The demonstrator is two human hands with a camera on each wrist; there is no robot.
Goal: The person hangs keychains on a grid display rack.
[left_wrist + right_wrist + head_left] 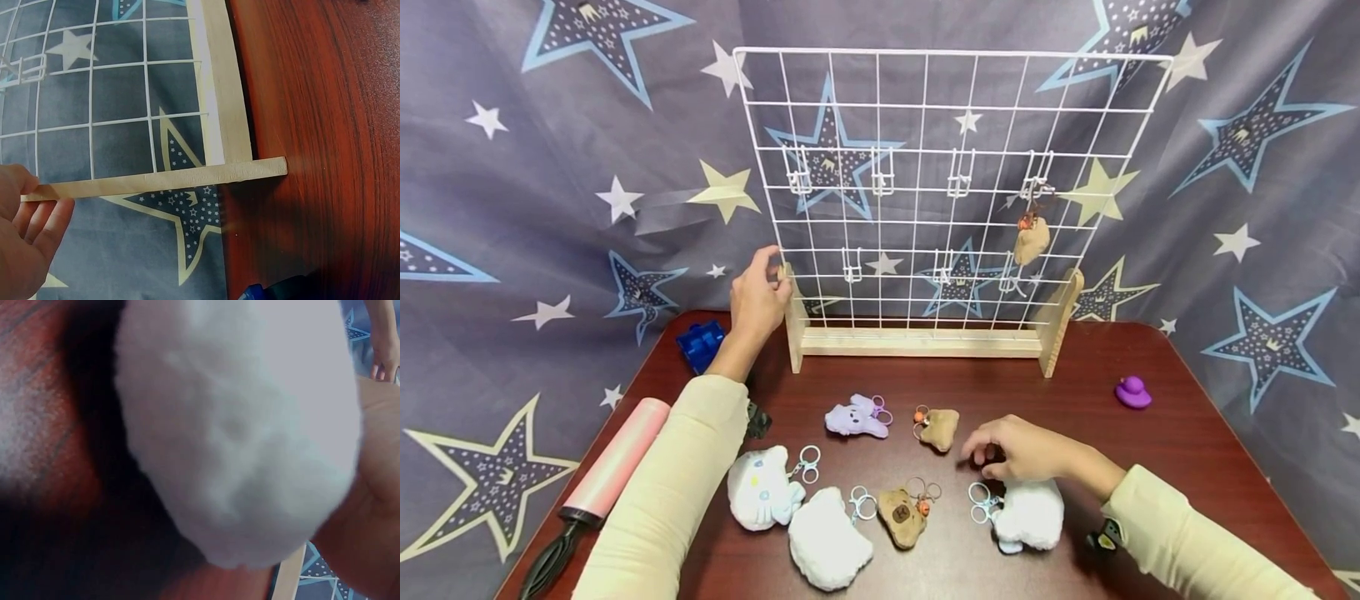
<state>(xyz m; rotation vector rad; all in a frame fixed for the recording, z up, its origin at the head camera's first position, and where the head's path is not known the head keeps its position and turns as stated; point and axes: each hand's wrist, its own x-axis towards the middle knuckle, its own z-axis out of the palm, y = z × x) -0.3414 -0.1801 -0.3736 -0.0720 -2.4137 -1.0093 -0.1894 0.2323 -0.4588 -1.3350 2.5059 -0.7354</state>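
In the head view my left hand point(760, 296) pinches the left wooden post of a white wire grid rack point(925, 342); the left wrist view shows thumb and fingers on either side of that post point(156, 182). My right hand point(1026, 450) hovers over the table with loosely bent fingers and nothing in them. Just under its wrist lies a white plush keychain point(1030, 517), which fills much of the right wrist view. To the left of its fingertips is a tan plush keychain point(940, 429). Another tan plush keychain point(1032, 242) hangs from an upper right hook.
A purple plush keychain point(856, 417), a white cat plush point(762, 487), a white plush lying face down point(827, 542) and a brown bear plush point(902, 518) lie in front. A purple rubber duck point(1132, 392), blue object point(702, 344) and pink pump point(617, 458) sit near the edges.
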